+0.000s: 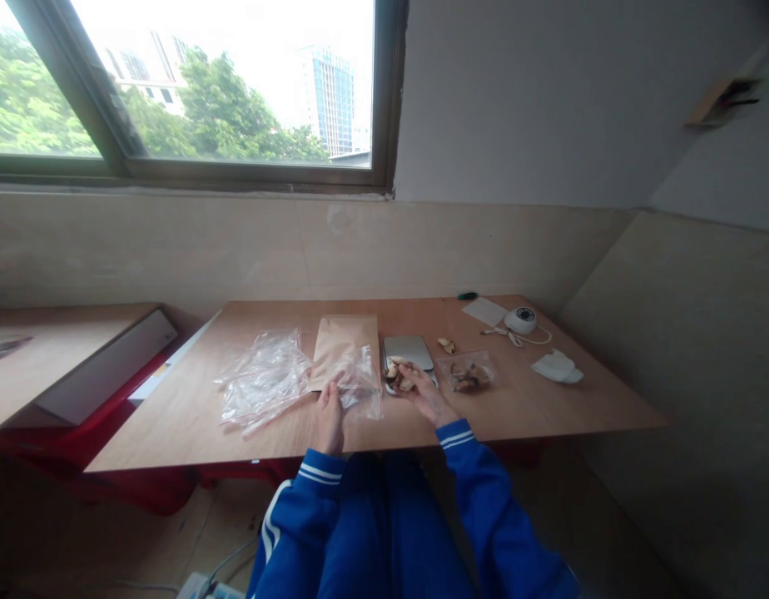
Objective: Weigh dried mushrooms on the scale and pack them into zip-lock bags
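My left hand [329, 416] is closed on the edge of a clear zip bag [363, 387], which lies partly over a brown kraft paper bag [345, 337]. In my right hand [427, 398] are several dried mushroom pieces [397, 372], pale with dark edges, held at the near part of a small flat scale [408, 348]. My fingers and the pieces cover part of the scale. Right of it lies a clear bag with brown dried pieces [470, 376] inside. One loose dried piece [447, 344] sits behind that bag.
A pile of clear plastic bags [265, 378] lies on the wooden table [172, 416] at left. To the right are a white dome-shaped device with a cable [520, 319], a white sheet [484, 312], a crumpled tissue [558, 367] and a green-handled tool [468, 296].
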Tool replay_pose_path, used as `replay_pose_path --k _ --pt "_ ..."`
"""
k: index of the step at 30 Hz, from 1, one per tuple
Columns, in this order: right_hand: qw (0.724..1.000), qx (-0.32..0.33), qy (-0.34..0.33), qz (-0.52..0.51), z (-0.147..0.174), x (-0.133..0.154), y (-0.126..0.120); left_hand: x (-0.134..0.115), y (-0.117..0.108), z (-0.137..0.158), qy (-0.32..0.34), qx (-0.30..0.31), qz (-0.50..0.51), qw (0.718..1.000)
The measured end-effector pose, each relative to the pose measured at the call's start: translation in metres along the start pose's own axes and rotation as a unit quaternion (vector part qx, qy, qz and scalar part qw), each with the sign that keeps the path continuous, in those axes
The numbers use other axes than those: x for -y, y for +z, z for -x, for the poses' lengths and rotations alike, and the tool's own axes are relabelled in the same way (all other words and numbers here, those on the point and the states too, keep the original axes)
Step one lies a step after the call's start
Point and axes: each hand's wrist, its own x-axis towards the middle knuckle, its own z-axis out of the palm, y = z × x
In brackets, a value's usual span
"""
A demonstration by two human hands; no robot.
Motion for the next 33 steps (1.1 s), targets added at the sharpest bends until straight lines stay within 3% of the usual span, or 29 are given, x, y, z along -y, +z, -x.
replay_pose_path --k 5,10,12,16,20,24,29,33 --pt "0.983 -0.083 -0.065 0.152 -0.039 0.034 -0.020 -0.004 -0.054 0.001 -0.020 -0.086 -0.118 0.989" --pt "0.959 -0.100 -0.035 0.263 -0.088 0.038 -0.021 0.016 -0.082 0.004 0.043 -0.085 -0.301 0.949" --pt "0.943 -0.118 -0.040 0.307 -0.098 0.035 -0.025 0.019 -0.084 0.002 0.109 -0.085 -0.379 0.915" --pt "0.907 -0.142 -0.101 0.384 -0.098 0.028 -0.047 0.000 -0.082 -0.010 0.268 -0.103 -0.520 0.804" --pt "0.867 -0.135 -0.188 0.442 -0.085 0.018 -0.065 -0.033 -0.076 -0.028 0.335 -0.057 -0.585 0.737" --pt "0.837 -0.114 -0.249 0.474 -0.077 0.005 -0.070 -0.045 -0.055 -0.044 0.267 0.037 -0.679 0.683" --pt "0.813 -0.097 -0.264 0.509 -0.078 -0.003 -0.080 -0.031 -0.035 -0.060 0.121 0.139 -0.770 0.611" --pt "0.773 -0.083 -0.270 0.567 -0.077 -0.003 -0.088 -0.024 -0.033 -0.067 0.113 0.165 -0.781 0.592"
